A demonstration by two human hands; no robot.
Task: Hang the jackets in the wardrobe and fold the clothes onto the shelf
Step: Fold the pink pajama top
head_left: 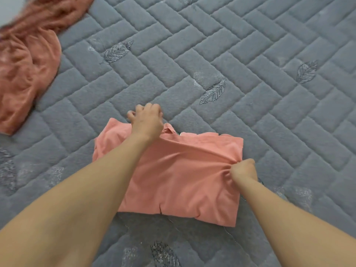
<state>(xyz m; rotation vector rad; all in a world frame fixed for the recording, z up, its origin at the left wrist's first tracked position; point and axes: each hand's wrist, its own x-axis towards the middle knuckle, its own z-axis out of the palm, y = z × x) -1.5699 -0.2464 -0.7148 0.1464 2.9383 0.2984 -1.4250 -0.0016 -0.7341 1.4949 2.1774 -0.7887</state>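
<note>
Pink top (pixel 179 176) half-folded on bed (pixel 250 54); left hand (pixel 146 122) curled at its far edge, grip unclear, right hand (pixel 243 170) pinches right edge. Uneven pull could undo fold, bunch the fabric.

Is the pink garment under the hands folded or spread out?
Folded: the pink garment lies as a compact rectangle on the grey quilt, layered edges along its far side. Both hands grip it.
</note>
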